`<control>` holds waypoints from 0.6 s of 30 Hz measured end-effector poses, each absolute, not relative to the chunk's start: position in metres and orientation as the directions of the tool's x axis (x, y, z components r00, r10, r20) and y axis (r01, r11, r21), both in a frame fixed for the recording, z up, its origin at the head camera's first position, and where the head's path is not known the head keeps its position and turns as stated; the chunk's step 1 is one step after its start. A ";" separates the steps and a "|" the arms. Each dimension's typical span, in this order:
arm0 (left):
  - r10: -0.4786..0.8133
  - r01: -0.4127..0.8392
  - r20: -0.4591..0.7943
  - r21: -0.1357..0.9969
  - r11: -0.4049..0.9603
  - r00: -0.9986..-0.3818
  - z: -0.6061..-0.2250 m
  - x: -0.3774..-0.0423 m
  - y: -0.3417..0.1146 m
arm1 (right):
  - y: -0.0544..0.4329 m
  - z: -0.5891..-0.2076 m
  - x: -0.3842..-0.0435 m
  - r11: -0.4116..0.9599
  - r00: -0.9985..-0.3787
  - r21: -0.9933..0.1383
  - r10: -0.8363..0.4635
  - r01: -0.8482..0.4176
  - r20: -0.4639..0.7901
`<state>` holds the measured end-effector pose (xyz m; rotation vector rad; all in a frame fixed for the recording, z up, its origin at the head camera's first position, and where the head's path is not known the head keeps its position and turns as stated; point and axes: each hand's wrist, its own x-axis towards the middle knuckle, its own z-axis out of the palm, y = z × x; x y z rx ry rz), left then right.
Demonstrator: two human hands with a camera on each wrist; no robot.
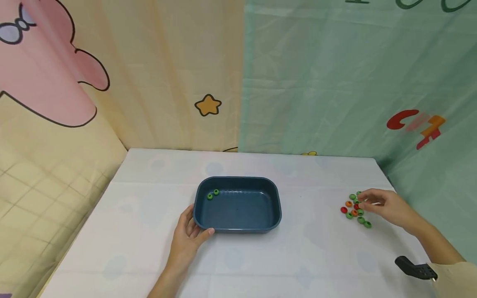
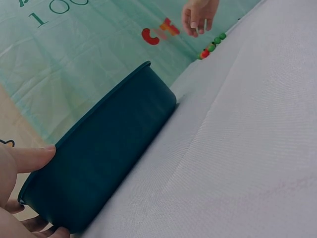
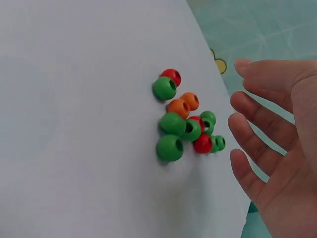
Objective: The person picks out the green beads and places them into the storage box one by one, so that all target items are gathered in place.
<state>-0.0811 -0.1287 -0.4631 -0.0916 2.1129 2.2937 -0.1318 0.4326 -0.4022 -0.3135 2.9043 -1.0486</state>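
A dark blue rectangular tray sits mid-table, with two green beads inside near its left end. My left hand grips the tray's near left corner, thumb at the rim and fingers around the side; in the left wrist view the thumb lies against the rim. On the right, a loose cluster of round beads in green, red and orange lies on the table, each with a hole. Over the far right of that cluster hovers my right hand, fingers loosely bent and apart, holding nothing in the right wrist view.
A white cloth covers the table. Printed curtains hang behind its far edge and along the right side. A black strap-like piece sticks out by the right sleeve.
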 end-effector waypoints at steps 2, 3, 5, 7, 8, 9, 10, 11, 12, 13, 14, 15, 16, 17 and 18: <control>-0.019 -0.055 -0.056 0.995 -0.079 -0.998 -0.462 -0.083 -0.127 | 0.442 -0.409 -0.122 0.763 -0.987 -0.634 -0.158 -0.127 0.008; -0.016 -0.056 -0.057 0.995 -0.077 -0.998 -0.461 -0.084 -0.126 | 0.447 -0.413 -0.117 0.767 -0.991 -0.634 -0.131 -0.097 -0.007; -0.024 -0.055 -0.057 0.996 -0.069 -0.998 -0.462 -0.083 -0.127 | 0.453 -0.425 -0.112 0.771 -0.993 -0.635 -0.108 -0.056 -0.044; -0.033 -0.047 -0.049 0.997 -0.068 -0.998 -0.462 -0.083 -0.128 | 0.458 -0.438 -0.108 0.778 -0.992 -0.628 -0.087 -0.012 -0.089; -0.033 -0.043 -0.046 0.997 -0.068 -0.998 -0.462 -0.083 -0.129 | 0.460 -0.442 -0.106 0.784 -0.991 -0.621 -0.078 0.005 -0.106; -0.033 -0.039 -0.041 0.997 -0.071 -0.999 -0.462 -0.083 -0.129 | 0.462 -0.447 -0.104 0.792 -0.991 -0.611 -0.073 0.013 -0.115; -0.033 -0.034 -0.037 0.997 -0.071 -0.999 -0.462 -0.083 -0.129 | 0.463 -0.451 -0.103 0.799 -0.990 -0.601 -0.069 0.018 -0.121; -0.032 -0.033 -0.035 0.997 -0.073 -0.999 -0.462 -0.084 -0.129 | 0.464 -0.454 -0.103 0.806 -0.991 -0.592 -0.064 0.018 -0.118; -0.031 -0.033 -0.036 0.996 -0.077 -0.999 -0.462 -0.084 -0.129 | 0.465 -0.457 -0.102 0.812 -0.992 -0.583 -0.057 0.019 -0.112; -0.026 -0.036 -0.038 0.996 -0.080 -0.999 -0.462 -0.084 -0.129 | 0.466 -0.459 -0.101 0.817 -0.994 -0.577 -0.058 0.008 -0.095; -0.021 -0.037 -0.039 0.996 -0.084 -0.999 -0.462 -0.084 -0.128 | 0.466 -0.460 -0.101 0.820 -0.995 -0.573 -0.061 -0.006 -0.076; -0.018 -0.038 -0.039 0.996 -0.086 -0.999 -0.463 -0.084 -0.128 | 0.467 -0.462 -0.100 0.821 -0.997 -0.571 -0.062 -0.018 -0.056; -0.019 -0.040 -0.041 0.995 -0.086 -0.999 -0.463 -0.083 -0.128 | 0.467 -0.463 -0.100 0.821 -0.997 -0.570 -0.063 -0.029 -0.040; -0.020 -0.040 -0.042 0.995 -0.088 -0.999 -0.463 -0.083 -0.128 | 0.467 -0.464 -0.099 0.819 -0.997 -0.572 -0.069 -0.040 -0.029; -0.021 -0.039 -0.041 0.995 -0.088 -0.999 -0.463 -0.082 -0.128 | 0.467 -0.465 -0.099 0.818 -0.997 -0.573 -0.076 -0.049 -0.023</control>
